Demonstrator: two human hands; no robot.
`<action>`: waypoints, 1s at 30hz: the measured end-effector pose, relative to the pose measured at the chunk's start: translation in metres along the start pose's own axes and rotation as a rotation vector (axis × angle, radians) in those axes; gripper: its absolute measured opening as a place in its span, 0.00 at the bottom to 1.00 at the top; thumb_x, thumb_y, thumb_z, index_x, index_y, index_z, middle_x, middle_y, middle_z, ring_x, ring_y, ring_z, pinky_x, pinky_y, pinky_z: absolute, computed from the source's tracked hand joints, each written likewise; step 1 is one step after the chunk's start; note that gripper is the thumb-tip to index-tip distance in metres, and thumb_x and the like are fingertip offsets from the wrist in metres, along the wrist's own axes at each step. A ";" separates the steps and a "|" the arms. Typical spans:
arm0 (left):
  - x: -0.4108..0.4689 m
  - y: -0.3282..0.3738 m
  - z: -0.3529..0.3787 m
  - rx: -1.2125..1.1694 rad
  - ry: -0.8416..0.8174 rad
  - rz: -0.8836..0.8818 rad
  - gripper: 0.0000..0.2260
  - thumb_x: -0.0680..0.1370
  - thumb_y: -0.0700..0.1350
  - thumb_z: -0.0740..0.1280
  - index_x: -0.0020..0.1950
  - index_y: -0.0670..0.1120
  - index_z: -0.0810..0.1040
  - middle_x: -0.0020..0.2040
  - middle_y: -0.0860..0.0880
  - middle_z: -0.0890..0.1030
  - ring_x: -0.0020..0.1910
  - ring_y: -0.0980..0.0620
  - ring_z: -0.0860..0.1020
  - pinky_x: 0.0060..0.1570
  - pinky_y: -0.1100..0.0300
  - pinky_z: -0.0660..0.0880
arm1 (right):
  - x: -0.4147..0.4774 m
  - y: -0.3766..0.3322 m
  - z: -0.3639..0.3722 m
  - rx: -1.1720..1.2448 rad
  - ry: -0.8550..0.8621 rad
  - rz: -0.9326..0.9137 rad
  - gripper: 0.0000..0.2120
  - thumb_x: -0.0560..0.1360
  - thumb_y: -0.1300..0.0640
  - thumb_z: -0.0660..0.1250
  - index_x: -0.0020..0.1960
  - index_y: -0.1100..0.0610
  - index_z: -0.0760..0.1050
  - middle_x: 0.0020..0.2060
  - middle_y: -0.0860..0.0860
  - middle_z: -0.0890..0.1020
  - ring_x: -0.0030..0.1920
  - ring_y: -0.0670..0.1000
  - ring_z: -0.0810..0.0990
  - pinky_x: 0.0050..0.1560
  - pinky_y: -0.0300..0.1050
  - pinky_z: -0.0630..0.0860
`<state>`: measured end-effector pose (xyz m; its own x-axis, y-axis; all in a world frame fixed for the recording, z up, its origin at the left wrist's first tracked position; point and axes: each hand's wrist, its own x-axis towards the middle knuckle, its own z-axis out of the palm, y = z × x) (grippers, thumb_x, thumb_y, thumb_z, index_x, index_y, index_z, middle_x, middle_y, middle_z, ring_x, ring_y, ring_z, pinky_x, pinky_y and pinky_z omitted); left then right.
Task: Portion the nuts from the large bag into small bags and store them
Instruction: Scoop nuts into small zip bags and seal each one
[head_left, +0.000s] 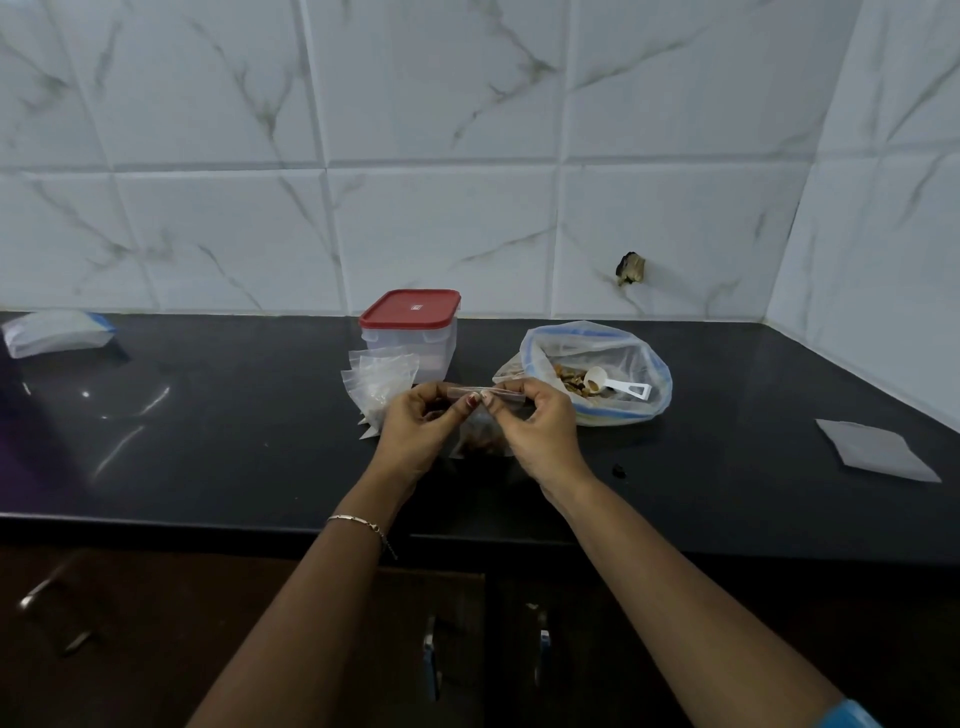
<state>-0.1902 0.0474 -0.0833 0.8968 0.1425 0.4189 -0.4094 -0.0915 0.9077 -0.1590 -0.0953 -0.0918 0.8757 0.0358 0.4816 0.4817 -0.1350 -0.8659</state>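
Head view: counter (208, 441) stretches wide left of the hands, front edge beneath the forearms. Left hand (415, 431) and right hand (540, 426) pinch the top strip of the clear small bag (480, 415), nuts (485, 441) inside.

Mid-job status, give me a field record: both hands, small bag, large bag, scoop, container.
left hand: pinches top strip of small bag
right hand: pinches the same strip
small bag: nuts inside, top between both hands
large bag: open, nuts inside, right of hands
scoop: white, lying in large bag
container: red lid on, behind spare bags
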 end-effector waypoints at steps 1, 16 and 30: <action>0.000 0.000 0.000 0.001 0.016 0.003 0.03 0.74 0.35 0.70 0.47 0.41 0.81 0.44 0.48 0.84 0.44 0.59 0.82 0.46 0.66 0.78 | 0.001 0.000 0.000 -0.003 0.020 0.002 0.05 0.72 0.58 0.74 0.47 0.54 0.82 0.42 0.48 0.84 0.46 0.46 0.82 0.50 0.45 0.81; 0.005 -0.008 -0.003 0.032 0.207 -0.076 0.06 0.79 0.42 0.66 0.52 0.41 0.81 0.46 0.50 0.83 0.46 0.56 0.81 0.48 0.59 0.79 | 0.005 0.005 -0.003 -0.050 0.185 0.020 0.03 0.72 0.55 0.74 0.41 0.51 0.81 0.40 0.48 0.83 0.43 0.46 0.81 0.49 0.43 0.78; 0.018 0.000 -0.038 0.176 0.540 -0.200 0.03 0.77 0.47 0.70 0.47 0.49 0.78 0.45 0.49 0.81 0.33 0.53 0.81 0.38 0.56 0.81 | 0.003 0.006 -0.006 -0.291 0.067 0.034 0.01 0.76 0.54 0.70 0.47 0.51 0.78 0.41 0.46 0.80 0.41 0.43 0.77 0.42 0.36 0.72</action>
<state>-0.1802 0.0874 -0.0745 0.7223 0.6503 0.2353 -0.1665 -0.1667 0.9719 -0.1539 -0.1016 -0.0951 0.8822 -0.0372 0.4694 0.4141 -0.4131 -0.8111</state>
